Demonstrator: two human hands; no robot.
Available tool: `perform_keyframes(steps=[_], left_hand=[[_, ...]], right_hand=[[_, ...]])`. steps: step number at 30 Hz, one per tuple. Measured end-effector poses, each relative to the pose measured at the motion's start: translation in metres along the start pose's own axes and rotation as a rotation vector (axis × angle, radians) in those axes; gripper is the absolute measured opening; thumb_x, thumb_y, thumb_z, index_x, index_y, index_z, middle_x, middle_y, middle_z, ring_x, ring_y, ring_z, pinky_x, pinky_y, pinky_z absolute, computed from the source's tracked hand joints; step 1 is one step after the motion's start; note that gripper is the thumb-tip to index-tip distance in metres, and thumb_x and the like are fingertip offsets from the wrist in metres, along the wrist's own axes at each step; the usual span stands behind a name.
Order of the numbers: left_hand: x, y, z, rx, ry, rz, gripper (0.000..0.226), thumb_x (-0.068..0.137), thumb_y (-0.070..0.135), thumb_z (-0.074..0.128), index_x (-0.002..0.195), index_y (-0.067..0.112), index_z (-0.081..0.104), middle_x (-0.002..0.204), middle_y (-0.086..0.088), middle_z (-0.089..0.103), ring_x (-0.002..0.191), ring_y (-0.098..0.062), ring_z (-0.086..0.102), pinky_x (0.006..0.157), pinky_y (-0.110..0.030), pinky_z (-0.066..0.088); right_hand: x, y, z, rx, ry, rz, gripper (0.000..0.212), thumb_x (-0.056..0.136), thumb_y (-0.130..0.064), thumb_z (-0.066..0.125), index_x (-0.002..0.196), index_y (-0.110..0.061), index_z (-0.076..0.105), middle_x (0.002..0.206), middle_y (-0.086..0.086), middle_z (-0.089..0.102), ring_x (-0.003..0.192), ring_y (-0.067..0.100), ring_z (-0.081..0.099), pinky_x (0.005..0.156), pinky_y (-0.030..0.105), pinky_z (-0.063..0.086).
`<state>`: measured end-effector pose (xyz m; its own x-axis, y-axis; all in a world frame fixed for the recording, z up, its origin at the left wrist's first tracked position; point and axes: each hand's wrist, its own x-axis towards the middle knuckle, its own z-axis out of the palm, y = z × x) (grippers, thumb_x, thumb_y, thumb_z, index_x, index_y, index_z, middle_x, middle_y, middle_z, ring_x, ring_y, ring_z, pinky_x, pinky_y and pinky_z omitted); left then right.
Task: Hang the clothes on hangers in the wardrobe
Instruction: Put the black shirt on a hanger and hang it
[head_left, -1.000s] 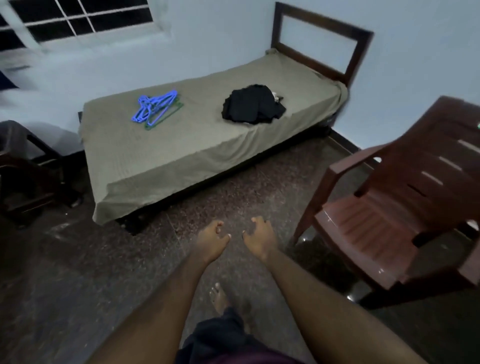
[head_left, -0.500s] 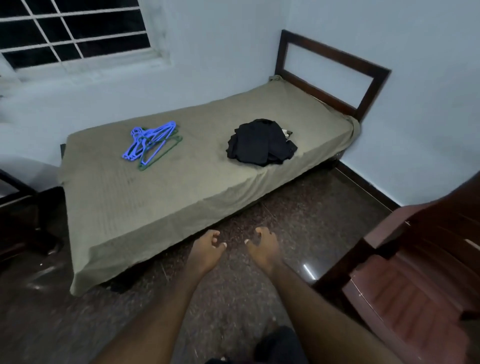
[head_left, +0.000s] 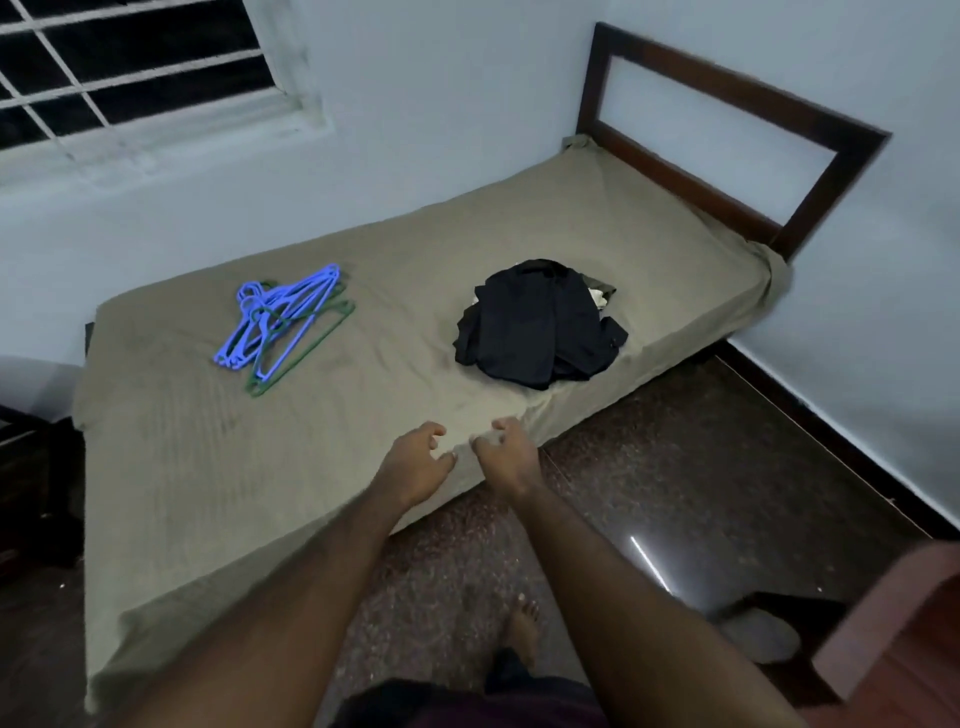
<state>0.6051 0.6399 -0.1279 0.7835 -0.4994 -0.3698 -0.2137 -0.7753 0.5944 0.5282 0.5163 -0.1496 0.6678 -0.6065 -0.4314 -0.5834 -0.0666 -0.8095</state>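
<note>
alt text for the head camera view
A person's left hand and right hand reach empty toward the near edge of a bed. On it lie a bunch of blue and green hangers and a pile of dark clothes.

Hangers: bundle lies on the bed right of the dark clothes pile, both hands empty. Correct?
No. The head view shows the hangers on the bed left of the dark clothes pile, not right of it. The left hand and right hand are empty, as stated.

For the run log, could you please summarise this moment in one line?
left hand: empty, above bed edge | right hand: same | hangers: on bed, untouched | dark clothes: piled, untouched
</note>
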Motion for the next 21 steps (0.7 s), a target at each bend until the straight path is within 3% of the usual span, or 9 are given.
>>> perform_keyframes(steps=[6,11,15,18,21], left_hand=[[0.074,0.028,-0.008,-0.045,-0.047,-0.036,0.047,0.091,0.028,0.066,0.133,0.015,0.052,0.125,-0.011,0.058,0.110,-0.026,0.058,0.095,-0.035,0.049],[0.132,0.030,-0.013,-0.085,-0.095,-0.081,0.045,0.091,0.028,0.066,0.132,0.013,0.053,0.124,-0.011,0.059,0.109,-0.026,0.059,0.091,-0.030,0.047],[0.190,0.030,-0.030,-0.143,-0.123,-0.062,0.045,0.092,0.025,0.065,0.132,0.012,0.052,0.122,-0.011,0.059,0.106,-0.024,0.059,0.086,-0.027,0.047],[0.235,0.035,-0.049,-0.171,-0.104,-0.040,0.045,0.091,0.022,0.064,0.133,0.009,0.053,0.116,-0.009,0.060,0.106,-0.024,0.059,0.089,-0.028,0.046],[0.277,0.043,-0.063,-0.182,-0.101,-0.014,0.044,0.091,0.021,0.064,0.131,0.007,0.054,0.113,-0.010,0.063,0.106,-0.025,0.060,0.094,-0.032,0.047]], right_hand=[[0.091,-0.023,-0.020,0.156,0.073,0.151,0.045,0.091,-0.030,0.064,0.130,-0.012,0.051,0.111,0.011,0.064,0.099,0.026,0.063,0.080,0.033,0.048],[0.148,-0.029,-0.015,0.117,0.069,0.231,0.048,0.089,-0.031,0.064,0.132,-0.013,0.052,0.118,0.011,0.062,0.102,0.027,0.063,0.089,0.038,0.054],[0.189,-0.047,-0.032,0.078,0.030,0.226,0.053,0.092,-0.028,0.065,0.138,-0.010,0.046,0.109,0.006,0.059,0.097,0.024,0.064,0.084,0.036,0.054],[0.227,-0.063,-0.060,0.080,0.078,0.236,0.047,0.093,-0.029,0.066,0.132,-0.009,0.048,0.101,0.008,0.063,0.083,0.024,0.067,0.068,0.036,0.055],[0.263,-0.079,-0.073,0.112,0.172,0.218,0.031,0.093,-0.028,0.064,0.117,-0.011,0.054,0.089,0.008,0.062,0.063,0.017,0.059,0.050,0.028,0.046]])
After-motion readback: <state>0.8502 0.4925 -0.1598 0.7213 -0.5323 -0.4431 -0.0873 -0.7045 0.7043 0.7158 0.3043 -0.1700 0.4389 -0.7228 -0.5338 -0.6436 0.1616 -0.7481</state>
